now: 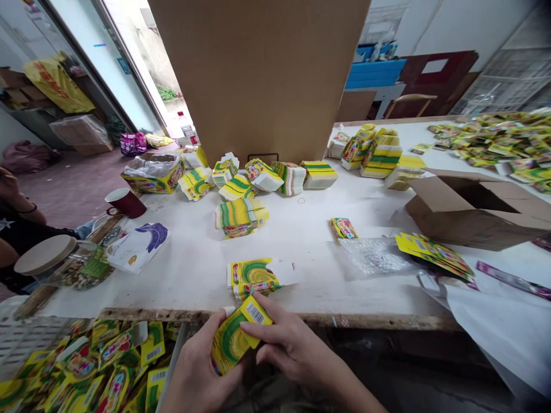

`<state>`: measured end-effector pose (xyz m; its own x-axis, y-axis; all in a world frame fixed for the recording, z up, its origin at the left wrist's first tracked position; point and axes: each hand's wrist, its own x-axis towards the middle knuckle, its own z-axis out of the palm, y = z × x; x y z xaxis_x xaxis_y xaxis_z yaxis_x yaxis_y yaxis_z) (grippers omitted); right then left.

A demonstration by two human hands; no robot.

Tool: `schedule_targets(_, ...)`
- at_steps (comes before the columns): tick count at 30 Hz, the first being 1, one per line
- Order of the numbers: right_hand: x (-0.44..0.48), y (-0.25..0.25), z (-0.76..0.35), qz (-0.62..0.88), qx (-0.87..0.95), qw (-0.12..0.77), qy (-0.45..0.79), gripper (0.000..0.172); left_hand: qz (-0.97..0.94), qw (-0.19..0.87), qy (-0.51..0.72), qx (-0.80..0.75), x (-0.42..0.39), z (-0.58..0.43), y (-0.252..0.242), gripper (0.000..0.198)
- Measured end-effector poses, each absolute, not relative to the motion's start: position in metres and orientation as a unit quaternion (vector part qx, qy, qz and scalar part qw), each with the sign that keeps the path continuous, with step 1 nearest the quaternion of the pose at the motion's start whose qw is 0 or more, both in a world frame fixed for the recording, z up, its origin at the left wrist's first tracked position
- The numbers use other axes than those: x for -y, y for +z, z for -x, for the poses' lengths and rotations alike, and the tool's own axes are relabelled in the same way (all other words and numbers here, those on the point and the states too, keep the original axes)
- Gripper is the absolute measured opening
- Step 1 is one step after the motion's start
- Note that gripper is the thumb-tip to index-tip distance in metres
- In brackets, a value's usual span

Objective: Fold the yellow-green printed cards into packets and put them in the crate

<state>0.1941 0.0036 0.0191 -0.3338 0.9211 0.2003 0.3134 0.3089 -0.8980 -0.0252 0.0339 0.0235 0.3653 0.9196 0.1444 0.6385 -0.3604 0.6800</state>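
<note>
Carton [235, 339], small, yellow and green, up in the air just off the near edge of the bench [193, 269], resting on nothing, tilted with its barcode flap uppermost. Left hand [196, 367] cupping it from below and from the left, thumb along its side; right hand [293, 350] closed on the same carton from the right, fingertips pressing on the barcode flap.

Directly beyond, on the bench, a short stack of flat cartons [252, 278] in the same print, a white flap sticking out to its right. Further back, a banded bundle [240, 217], then more bundles lying loose at the foot of a tall brown cardboard sheet [258, 74].

To the right, an open cardboard box [473, 212], with a clear plastic bag [370, 256] between it and the stack. To the left, a dark red mug [126, 202], a white packet with purple print [138, 245] and a glass jar with a pale lid [64, 264] near the bench's end.

Below the bench on the left, a heap of folded cartons [86, 367] — same yellow and green. Far left, another person's arm [17, 212] — well apart from both hands.
</note>
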Motion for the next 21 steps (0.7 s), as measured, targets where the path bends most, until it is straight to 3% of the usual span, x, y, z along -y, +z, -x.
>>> schedule_targets(4,-0.001,0.022,-0.192,0.473,0.651,0.413,0.426,0.028,-0.778,0.3,0.262,-0.486,-0.032,0.022,0.023,0.061)
schedule_targets(9,-0.003,0.028,-0.189,0.471,0.621,0.438,0.448,0.066,-0.7,0.341,0.327,-0.536,-0.018,0.012,0.024,0.061)
schedule_targets(11,-0.01,0.025,-0.192,0.488,0.62,0.429,0.439,0.071,-0.615,0.379,0.387,-0.573,-0.012,0.017,0.024,0.061)
schedule_targets(15,-0.033,0.012,-0.204,0.638,0.627,0.369,0.253,0.041,-0.371,0.414,0.604,-0.571,-0.01,0.05,0.025,0.059)
schedule_targets(17,-0.044,0.006,-0.207,0.668,0.634,0.335,0.197,0.037,-0.252,0.419,0.694,-0.528,-0.015,0.068,0.026,0.049)
schedule_targets(21,-0.053,0.0,-0.204,0.659,0.659,0.308,0.189,0.036,-0.07,0.498,0.687,-0.525,-0.021,0.075,0.026,0.068)
